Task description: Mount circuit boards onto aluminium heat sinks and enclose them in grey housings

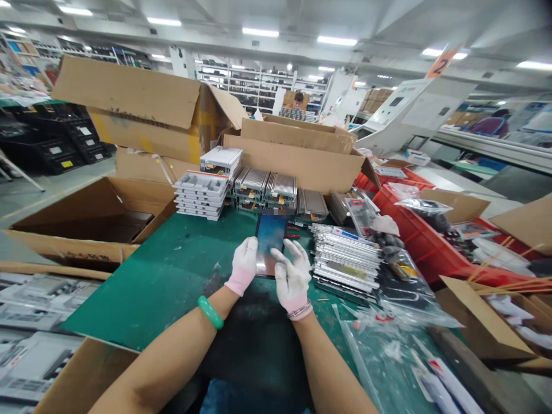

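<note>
**Head view: dark rectangular glass phone panel (271,244) grasped between white-gloved left hand (245,265) and white-gloved right hand (293,277)**

The panel is held tilted up near the far edge of a dark green rubber work mat (146,287), its screen turned toward the camera with a blue sheen. Whether its lower edge touches the mat cannot be told. The left hand is closed on the panel's left side, and the right hand's fingers are laid across its lower right part, so it is gripped by both. Pink cuffs are seen on both gloves. A green bangle (211,312) is worn on the left wrist and a silver chain bracelet (300,310) on the right (neither touches the panel).

Just beyond the panel, rows of ribbed silver metal parts (266,187) are lined up beside a stack of grey plastic compartment trays (200,195). A pile of flat silver metal frames (345,264) lies near the right hand, with clear plastic bags (388,313) spread beside it. Red plastic crates (414,253) and open brown cardboard boxes (293,164) stand farther off. A co-worker in a purple top (489,123) is seen in the distance.
</note>
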Tool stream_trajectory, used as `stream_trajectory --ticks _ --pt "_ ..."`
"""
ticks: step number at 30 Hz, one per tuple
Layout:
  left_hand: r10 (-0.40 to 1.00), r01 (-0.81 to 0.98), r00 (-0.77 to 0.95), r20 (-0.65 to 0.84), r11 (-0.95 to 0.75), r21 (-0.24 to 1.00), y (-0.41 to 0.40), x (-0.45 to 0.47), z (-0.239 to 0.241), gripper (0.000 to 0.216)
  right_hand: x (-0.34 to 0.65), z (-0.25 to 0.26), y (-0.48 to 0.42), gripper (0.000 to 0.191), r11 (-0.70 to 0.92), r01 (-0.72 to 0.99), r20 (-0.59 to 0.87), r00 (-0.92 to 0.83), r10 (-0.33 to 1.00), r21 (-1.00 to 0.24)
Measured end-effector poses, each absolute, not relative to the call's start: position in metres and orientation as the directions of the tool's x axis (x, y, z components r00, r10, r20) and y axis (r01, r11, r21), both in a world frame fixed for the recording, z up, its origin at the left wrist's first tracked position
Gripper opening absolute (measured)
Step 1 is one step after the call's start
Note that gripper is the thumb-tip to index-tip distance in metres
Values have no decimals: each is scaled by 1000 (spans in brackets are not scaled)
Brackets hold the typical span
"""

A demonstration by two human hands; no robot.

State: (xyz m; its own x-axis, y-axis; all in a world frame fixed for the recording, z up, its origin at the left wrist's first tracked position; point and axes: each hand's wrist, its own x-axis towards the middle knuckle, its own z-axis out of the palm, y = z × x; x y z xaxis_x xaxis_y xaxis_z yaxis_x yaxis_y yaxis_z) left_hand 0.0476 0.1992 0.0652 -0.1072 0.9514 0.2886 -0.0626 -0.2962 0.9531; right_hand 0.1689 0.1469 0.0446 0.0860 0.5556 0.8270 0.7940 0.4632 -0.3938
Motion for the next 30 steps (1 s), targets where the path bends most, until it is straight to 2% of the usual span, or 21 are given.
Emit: stream_trajectory --ticks 13,21,30 --pt "956 -81 -86 281 -288 954 200 49 61 45 163 42 150 31 457 848 800 -67 596 -269" --pt "955 -64 -106 278 -285 956 201 48 62 48 165 44 146 32 465 820 844 42 535 -335" --pt "955 -52 -90 282 -287 956 199 48 64 47 163 45 148 30 472 824 850 23 525 -314"
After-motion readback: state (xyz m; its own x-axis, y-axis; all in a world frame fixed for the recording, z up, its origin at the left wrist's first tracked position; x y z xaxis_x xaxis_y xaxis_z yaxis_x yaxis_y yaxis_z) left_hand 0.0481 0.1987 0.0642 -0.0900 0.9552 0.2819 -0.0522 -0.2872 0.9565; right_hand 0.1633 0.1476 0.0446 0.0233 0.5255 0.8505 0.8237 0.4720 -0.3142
